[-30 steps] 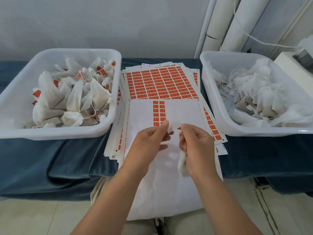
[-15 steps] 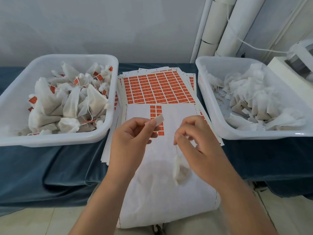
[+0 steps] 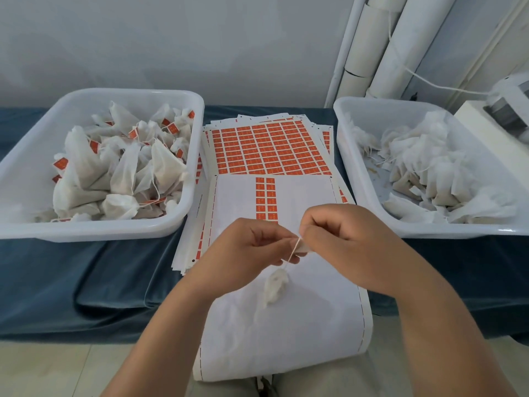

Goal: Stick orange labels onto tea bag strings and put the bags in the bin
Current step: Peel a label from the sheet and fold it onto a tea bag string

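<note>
A small white tea bag (image 3: 274, 285) dangles on its string (image 3: 292, 252) below my two hands, over the nearly used label sheet (image 3: 286, 325). My left hand (image 3: 243, 250) and my right hand (image 3: 346, 242) meet at the string's top, where both pinch a label (image 3: 303, 247) whose pale back faces me. A few orange labels (image 3: 265, 197) remain on that sheet. The left bin (image 3: 183, 202) holds labelled bags; the right bin (image 3: 355, 173) holds unlabelled bags.
Full sheets of orange labels (image 3: 266, 150) lie stacked between the bins on a dark blue cloth (image 3: 86, 282). White pipes (image 3: 372, 44) stand at the back right. A white machine (image 3: 509, 116) sits at the far right edge.
My hands were apart, the left holding a peeled label and the right the string; they have come together and both now pinch the label at the string's end.
</note>
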A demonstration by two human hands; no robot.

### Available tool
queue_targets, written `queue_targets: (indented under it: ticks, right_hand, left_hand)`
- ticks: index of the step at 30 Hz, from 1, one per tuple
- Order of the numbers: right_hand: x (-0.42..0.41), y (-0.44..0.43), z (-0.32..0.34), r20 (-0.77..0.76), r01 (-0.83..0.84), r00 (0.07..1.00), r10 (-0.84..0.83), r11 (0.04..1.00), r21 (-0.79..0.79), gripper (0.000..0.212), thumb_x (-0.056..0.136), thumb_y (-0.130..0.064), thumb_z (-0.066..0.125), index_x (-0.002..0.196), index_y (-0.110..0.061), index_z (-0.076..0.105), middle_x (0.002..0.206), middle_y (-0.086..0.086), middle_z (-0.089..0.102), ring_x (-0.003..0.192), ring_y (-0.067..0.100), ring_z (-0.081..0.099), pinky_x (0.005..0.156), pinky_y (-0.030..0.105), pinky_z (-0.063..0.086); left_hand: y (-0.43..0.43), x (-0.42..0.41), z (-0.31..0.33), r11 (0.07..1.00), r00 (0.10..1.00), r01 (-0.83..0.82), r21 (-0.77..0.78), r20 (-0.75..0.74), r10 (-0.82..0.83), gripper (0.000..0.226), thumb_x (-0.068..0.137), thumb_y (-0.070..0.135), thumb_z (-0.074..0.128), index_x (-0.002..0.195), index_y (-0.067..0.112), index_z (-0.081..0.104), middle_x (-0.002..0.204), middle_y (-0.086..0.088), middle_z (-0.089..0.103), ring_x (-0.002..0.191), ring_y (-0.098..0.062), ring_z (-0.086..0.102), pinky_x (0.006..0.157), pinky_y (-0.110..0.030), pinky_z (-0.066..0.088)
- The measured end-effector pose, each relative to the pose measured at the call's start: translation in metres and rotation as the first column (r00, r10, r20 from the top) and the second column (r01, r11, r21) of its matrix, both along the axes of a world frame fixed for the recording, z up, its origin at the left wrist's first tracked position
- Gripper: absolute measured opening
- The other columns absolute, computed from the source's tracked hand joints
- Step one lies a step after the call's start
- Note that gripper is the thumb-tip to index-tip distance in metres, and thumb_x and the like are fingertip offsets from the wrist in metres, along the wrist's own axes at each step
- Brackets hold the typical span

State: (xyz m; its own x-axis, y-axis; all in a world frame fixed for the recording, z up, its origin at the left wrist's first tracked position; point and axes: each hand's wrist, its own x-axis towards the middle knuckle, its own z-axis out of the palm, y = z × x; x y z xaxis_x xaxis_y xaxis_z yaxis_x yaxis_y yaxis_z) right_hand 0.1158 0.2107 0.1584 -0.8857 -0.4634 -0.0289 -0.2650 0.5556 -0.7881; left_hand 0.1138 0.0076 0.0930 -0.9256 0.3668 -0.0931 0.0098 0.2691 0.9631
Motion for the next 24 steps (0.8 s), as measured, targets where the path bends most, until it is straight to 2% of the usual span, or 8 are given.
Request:
queue_targets:
  ticks: [5,10,17,20,24]
  right_hand:
    - [-0.005,0.003,0.001,-0.003,0.0,1.0,0.0,0.999,0.053,0.03,0.089,-0.034,0.047,0.066,-0.015,0.046,0.055,-0.01,0.041,0.051,0.005,0.039,0.051,0.012,0.039]
    - [-0.009,0.005,-0.001,-0.013,0.017,1.0,-0.017,0.998,0.063,0.034,0.096,-0.025,0.05,0.064,-0.014,0.042,0.054,-0.008,0.038,0.051,0.006,0.036,0.051,0.016,0.038]
    - [-0.013,0.004,-0.009,0.008,0.041,0.999,-0.042,0.998,0.047,0.034,0.096,-0.023,0.05,0.065,-0.013,0.043,0.054,-0.009,0.043,0.05,0.004,0.042,0.053,0.006,0.04]
    - [-0.015,0.004,-0.014,-0.012,0.051,0.999,-0.05,0.996,0.078,0.035,0.099,-0.022,0.053,0.065,-0.017,0.047,0.055,-0.016,0.051,0.055,-0.001,0.052,0.054,0.004,0.04]
    - [-0.018,0.005,-0.02,-0.038,0.084,0.996,-0.079,0.985,0.149,0.033,0.098,-0.029,0.053,0.066,-0.025,0.049,0.059,-0.017,0.054,0.058,-0.001,0.052,0.053,0.013,0.038]
  left_hand:
    - [-0.003,0.0,0.002,0.998,0.998,0.057,-0.017,0.035,-0.057,0.02,0.109,0.022,0.058,0.108,0.019,0.078,0.098,0.007,0.082,0.092,-0.014,0.079,0.083,-0.024,0.062]
    - [-0.007,0.0,0.007,0.991,0.993,0.121,-0.06,0.021,-0.12,0.019,0.108,0.023,0.059,0.106,0.019,0.078,0.098,0.009,0.082,0.091,-0.013,0.078,0.083,-0.024,0.062]
    - [-0.005,0.0,0.006,0.986,0.99,0.139,-0.088,0.013,-0.138,0.019,0.107,0.02,0.061,0.102,0.022,0.079,0.094,0.008,0.081,0.087,-0.015,0.077,0.085,-0.028,0.062]
    - [-0.006,0.001,0.004,0.983,0.987,0.158,-0.097,0.004,-0.158,0.019,0.107,0.02,0.061,0.102,0.021,0.08,0.092,0.009,0.08,0.087,-0.015,0.076,0.084,-0.024,0.06]
    - [-0.006,0.002,0.002,0.977,0.984,0.171,-0.125,-0.025,-0.175,0.022,0.108,0.024,0.058,0.099,0.025,0.078,0.09,0.01,0.078,0.086,-0.013,0.074,0.085,-0.022,0.059]
